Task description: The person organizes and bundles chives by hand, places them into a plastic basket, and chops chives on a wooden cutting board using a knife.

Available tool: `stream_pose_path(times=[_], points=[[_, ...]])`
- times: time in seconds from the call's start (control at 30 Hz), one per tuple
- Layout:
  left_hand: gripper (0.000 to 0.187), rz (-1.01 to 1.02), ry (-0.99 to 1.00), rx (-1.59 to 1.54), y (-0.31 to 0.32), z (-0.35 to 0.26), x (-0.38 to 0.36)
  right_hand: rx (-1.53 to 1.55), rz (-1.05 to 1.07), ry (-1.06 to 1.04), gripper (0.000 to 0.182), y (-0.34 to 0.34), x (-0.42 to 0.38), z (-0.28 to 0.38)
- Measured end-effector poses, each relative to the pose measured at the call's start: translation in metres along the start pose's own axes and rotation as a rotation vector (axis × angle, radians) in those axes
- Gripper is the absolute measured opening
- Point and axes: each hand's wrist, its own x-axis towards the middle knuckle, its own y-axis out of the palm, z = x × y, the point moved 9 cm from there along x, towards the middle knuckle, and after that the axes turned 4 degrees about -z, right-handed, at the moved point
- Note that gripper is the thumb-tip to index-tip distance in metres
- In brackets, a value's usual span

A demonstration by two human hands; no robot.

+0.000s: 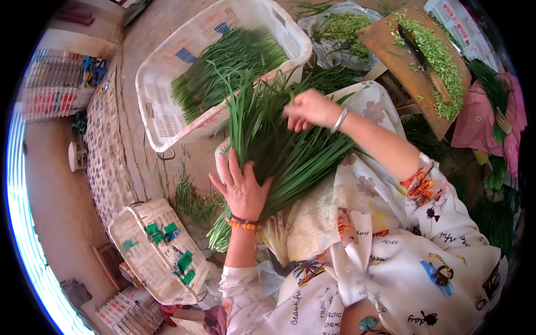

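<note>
A large loose heap of garlic chives (301, 159) lies across a flower-patterned covered surface (385, 109) in front of me, with the pale stem ends toward the lower left. My left hand (244, 187) rests on its near left side, fingers spread and flat on the leaves. Over the upper right of the heap is my right hand (312, 110), its fingers curled together in a pinch, slightly blurred. A bit of yellowish green shows at those fingertips, too small to name. Beyond the heap stands a white plastic crate (146, 106) holding tied bundles of chives (229, 61).
At upper right, a wooden board (385, 36) bears a knife (416, 53) and chopped green pieces (449, 67). A co-worker's hand (503, 120) holds chives at far right. A paper-lined basket (120, 231) with green ties (184, 259) stands lower left. Loose chive scraps (190, 192) litter the floor.
</note>
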Motion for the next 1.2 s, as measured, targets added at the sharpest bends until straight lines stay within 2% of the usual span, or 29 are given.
stream_pose_path(times=[0.07, 0.1, 0.17, 0.2, 0.23, 0.3, 0.37, 0.4, 0.43, 0.47, 0.57, 0.63, 0.67, 0.7, 0.73, 0.77, 0.8, 0.83, 0.9, 0.97, 1.0, 1.1, 1.2], points=[[0.049, 0.004, 0.002, -0.004, 0.001, 0.000, 0.001, 0.004, -0.103, -0.111, 0.027, -0.043, 0.007, 0.024], [0.050, 0.012, -0.001, -0.005, 0.002, 0.001, 0.001, -0.092, -0.187, -0.149, 0.027, -0.068, 0.008, 0.042], [0.051, 0.008, 0.007, 0.000, 0.002, 0.000, 0.002, -0.251, -0.431, -0.293, 0.031, -0.135, 0.007, 0.080], [0.052, 0.009, 0.008, 0.006, 0.002, 0.000, 0.002, -0.020, -0.497, -0.314, 0.038, -0.176, 0.016, 0.078], [0.052, 0.003, 0.013, 0.007, 0.002, 0.000, 0.001, -0.106, -0.584, -0.196, 0.047, -0.208, 0.014, 0.073], [0.053, 0.001, 0.005, 0.014, 0.002, 0.001, 0.002, -0.559, -0.717, 0.026, 0.051, -0.216, -0.008, 0.080], [0.054, -0.012, 0.012, -0.001, 0.001, 0.001, 0.004, -0.582, -0.468, -0.170, 0.049, -0.154, -0.020, 0.093], [0.056, -0.013, 0.019, -0.011, 0.001, 0.001, 0.005, -0.426, -0.295, -0.351, 0.041, -0.120, -0.011, 0.076], [0.056, -0.012, 0.025, -0.011, 0.002, 0.001, 0.007, -0.626, -0.213, -0.440, 0.035, -0.077, -0.026, 0.075], [0.058, 0.000, 0.030, -0.015, 0.004, 0.001, 0.009, -0.712, -0.143, -0.417, 0.033, -0.039, -0.034, 0.062], [0.062, 0.017, 0.051, -0.036, 0.007, 0.006, 0.012, -0.881, -0.160, -1.105, 0.032, 0.047, -0.070, 0.043], [0.064, 0.018, 0.065, -0.059, 0.009, 0.014, 0.011, -0.998, 0.037, -1.067, 0.031, 0.069, -0.073, 0.008], [0.065, 0.021, 0.077, -0.119, 0.010, 0.017, 0.009, -0.970, 0.080, -0.974, 0.026, 0.062, -0.064, -0.003], [0.066, 0.025, 0.086, -0.182, 0.011, 0.018, 0.007, -1.117, 0.108, -0.684, 0.021, 0.044, -0.047, -0.014], [0.065, 0.008, 0.106, -0.185, 0.009, 0.016, 0.006, -1.336, 0.146, -0.517, 0.017, 0.023, -0.033, -0.021], [0.065, 0.005, 0.105, -0.186, 0.008, 0.016, 0.006, -1.421, 0.125, -0.402, 0.016, -0.002, -0.029, -0.011], [0.066, -0.006, 0.129, -0.173, 0.004, 0.013, 0.006, -1.337, -0.134, -0.408, 0.013, -0.034, -0.017, -0.004], [0.066, -0.016, 0.152, -0.159, 0.001, 0.010, 0.006, -1.170, -0.340, -0.570, 0.014, -0.047, -0.029, 0.034], [0.066, -0.031, 0.167, -0.157, 0.000, 0.006, 0.004, -0.838, -0.380, -0.718, 0.013, -0.046, -0.051, 0.082], [0.066, -0.042, 0.194, -0.149, -0.001, 0.003, 0.005, -0.724, -0.350, -0.855, 0.013, -0.027, -0.056, 0.098], [0.065, -0.047, 0.208, -0.143, 0.000, 0.001, 0.004, -0.729, -0.335, -0.928, 0.013, -0.015, -0.056, 0.102], [0.065, -0.033, 0.224, -0.121, 0.000, -0.003, 0.004, -0.905, -0.362, -0.977, 0.017, 0.007, -0.049, 0.095], [0.065, -0.005, 0.213, -0.116, 0.002, -0.004, 0.003, -0.987, -0.299, -0.933, 0.011, 0.022, -0.039, 0.084]])
